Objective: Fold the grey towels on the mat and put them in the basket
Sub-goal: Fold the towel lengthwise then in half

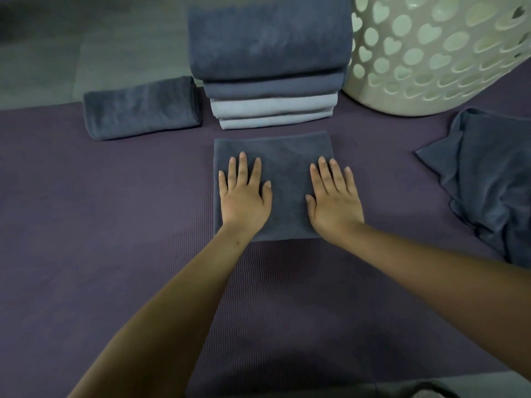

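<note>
A dark grey towel (283, 179), folded into a near square, lies flat in the middle of the purple mat (115, 225). My left hand (244, 193) presses flat on its left half with fingers straight and spread. My right hand (333, 196) presses flat on its right half, its outer edge reaching past the towel's right border. A white basket (431, 56) with heart-shaped holes stands at the back right. A crumpled grey towel (488, 179) lies unfolded on the mat at the right.
Behind the folded towel stands a stack of folded towels (270, 81), dark grey on top and light grey below. To its left lies another folded grey towel (140, 109). Grey floor (86, 38) shows beyond the mat.
</note>
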`<state>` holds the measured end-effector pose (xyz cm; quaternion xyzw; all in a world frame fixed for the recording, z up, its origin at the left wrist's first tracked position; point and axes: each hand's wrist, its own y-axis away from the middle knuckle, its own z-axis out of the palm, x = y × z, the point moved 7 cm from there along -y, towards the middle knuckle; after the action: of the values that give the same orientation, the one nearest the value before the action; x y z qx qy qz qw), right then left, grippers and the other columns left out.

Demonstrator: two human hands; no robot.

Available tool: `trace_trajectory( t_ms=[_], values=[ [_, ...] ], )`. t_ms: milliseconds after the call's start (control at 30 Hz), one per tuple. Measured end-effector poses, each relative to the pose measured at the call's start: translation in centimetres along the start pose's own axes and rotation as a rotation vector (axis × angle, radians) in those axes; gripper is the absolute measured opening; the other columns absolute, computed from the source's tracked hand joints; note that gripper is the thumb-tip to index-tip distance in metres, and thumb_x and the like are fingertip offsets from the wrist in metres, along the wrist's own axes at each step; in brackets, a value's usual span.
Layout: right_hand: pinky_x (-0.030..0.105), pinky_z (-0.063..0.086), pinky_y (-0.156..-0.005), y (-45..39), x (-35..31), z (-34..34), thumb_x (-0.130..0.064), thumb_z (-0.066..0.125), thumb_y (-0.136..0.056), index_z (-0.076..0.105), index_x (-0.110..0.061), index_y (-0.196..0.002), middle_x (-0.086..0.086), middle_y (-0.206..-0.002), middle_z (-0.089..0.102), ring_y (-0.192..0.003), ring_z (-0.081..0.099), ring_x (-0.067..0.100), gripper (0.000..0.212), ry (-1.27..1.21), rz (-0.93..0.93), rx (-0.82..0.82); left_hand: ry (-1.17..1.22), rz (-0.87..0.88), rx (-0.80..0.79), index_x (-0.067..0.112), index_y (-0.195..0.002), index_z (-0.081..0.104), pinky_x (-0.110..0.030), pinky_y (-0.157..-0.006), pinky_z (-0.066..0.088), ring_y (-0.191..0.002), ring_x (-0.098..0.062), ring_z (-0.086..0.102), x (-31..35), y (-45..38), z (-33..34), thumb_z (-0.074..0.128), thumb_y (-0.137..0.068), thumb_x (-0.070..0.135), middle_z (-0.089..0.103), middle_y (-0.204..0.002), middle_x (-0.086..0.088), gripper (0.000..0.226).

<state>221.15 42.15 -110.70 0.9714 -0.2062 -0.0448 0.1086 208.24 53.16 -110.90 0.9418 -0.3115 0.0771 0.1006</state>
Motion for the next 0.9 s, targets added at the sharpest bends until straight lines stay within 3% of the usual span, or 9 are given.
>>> trace_trajectory(
  t_ms=[100, 200, 267, 433, 533, 600, 700, 800, 900],
  values=[
    [0.037, -0.015, -0.116, -1.3, -1.5, -1.4, -0.032, 0.008, -0.083, 0.011, -0.011, -0.151, 0.009, -0.159, 0.002, -0.147, -0.002, 0.024, 0.071, 0.005, -0.145, 0.058, -0.061, 0.181, -0.048, 0.024, -0.153, 0.006, -0.048, -0.118, -0.010, -0.147, -0.022, -0.012, 1.9, -1.2, 0.0, 0.025, -0.101, 0.037, -0.008, -0.161, -0.003, 0.057],
    [0.034, -0.013, -0.117, -4.2, -1.4, -1.8, -0.031, 0.022, -0.096, -0.003, -0.018, -0.151, 0.002, -0.159, -0.012, -0.146, -0.014, 0.017, 0.062, -0.062, -0.178, -0.030, -0.075, 0.179, -0.123, 0.028, -0.152, -0.003, -0.051, -0.116, -0.011, -0.146, -0.023, -0.016, 2.0, -3.3, 0.2, 0.024, -0.101, 0.039, -0.013, -0.160, 0.000, 0.059],
    [0.035, -0.011, -0.118, -5.3, -0.5, -1.6, -0.039, 0.019, -0.100, -0.012, -0.022, -0.150, -0.001, -0.158, -0.018, -0.145, -0.017, 0.014, 0.062, -0.064, -0.142, -0.118, -0.112, 0.163, -0.124, 0.030, -0.152, -0.005, -0.052, -0.116, -0.012, -0.146, -0.024, -0.017, 1.6, -3.9, 0.3, 0.022, -0.100, 0.045, -0.014, -0.160, 0.001, 0.061],
    [0.040, -0.008, -0.118, -5.2, 1.4, -0.5, -0.059, 0.021, -0.095, -0.021, -0.021, -0.148, 0.002, -0.154, -0.030, -0.144, -0.019, 0.021, 0.077, -0.127, 0.019, -0.269, 0.015, -0.171, -0.093, 0.030, -0.152, -0.009, -0.051, -0.116, -0.009, -0.146, -0.025, -0.017, -3.2, -3.5, 0.1, 0.017, -0.094, 0.063, -0.018, -0.159, 0.001, 0.071],
    [0.044, -0.010, -0.118, -5.4, 1.3, -1.0, -0.060, 0.024, -0.094, -0.019, -0.021, -0.148, 0.003, -0.154, -0.029, -0.144, -0.019, 0.026, 0.080, -0.108, 0.084, -0.330, 0.089, -0.251, -0.136, 0.024, -0.152, -0.008, -0.052, -0.117, -0.007, -0.146, -0.026, -0.017, -3.7, -3.4, -0.2, 0.020, -0.095, 0.061, -0.019, -0.159, -0.001, 0.074],
    [0.044, -0.013, -0.116, -4.9, 0.3, -2.1, -0.051, 0.026, -0.096, -0.011, -0.018, -0.151, 0.005, -0.156, -0.022, -0.144, -0.019, 0.028, 0.074, -0.059, 0.070, -0.218, 0.069, -0.206, -0.083, 0.017, -0.153, -0.005, -0.050, -0.117, -0.011, -0.145, -0.026, -0.018, -2.9, -2.9, -1.4, 0.020, -0.099, 0.053, -0.018, -0.159, -0.006, 0.070],
    [0.041, -0.007, -0.118, -1.4, -2.8, -3.1, -0.043, 0.020, -0.096, 0.013, -0.013, -0.151, 0.010, -0.159, 0.003, -0.147, -0.003, 0.026, 0.063, -0.084, -0.186, 0.075, 0.008, 0.055, -0.002, 0.015, -0.153, 0.000, -0.042, -0.118, -0.013, -0.146, -0.021, -0.018, -0.5, 0.7, -2.0, 0.012, -0.097, 0.050, -0.012, -0.160, -0.008, 0.067],
    [0.041, 0.004, -0.116, 2.0, -3.3, -0.4, -0.048, 0.020, -0.096, 0.023, -0.013, -0.149, 0.009, -0.155, 0.022, -0.145, 0.014, 0.025, 0.063, -0.058, -0.321, 0.053, -0.041, 0.172, -0.050, 0.021, -0.152, 0.002, -0.046, -0.117, -0.012, -0.145, -0.023, -0.017, -0.7, 4.7, 0.1, 0.007, -0.091, 0.057, -0.011, -0.159, -0.005, 0.072],
    [0.038, 0.001, -0.116, 2.7, -1.5, 1.4, -0.057, 0.005, -0.096, 0.010, -0.018, -0.149, 0.008, -0.157, 0.016, -0.146, 0.008, 0.022, 0.066, -0.009, -0.316, -0.046, -0.025, 0.131, -0.055, 0.030, -0.151, 0.000, -0.052, -0.118, -0.003, -0.146, -0.018, -0.012, -3.0, 5.5, 1.6, 0.012, -0.091, 0.060, -0.009, -0.159, 0.003, 0.068]
  ],
)
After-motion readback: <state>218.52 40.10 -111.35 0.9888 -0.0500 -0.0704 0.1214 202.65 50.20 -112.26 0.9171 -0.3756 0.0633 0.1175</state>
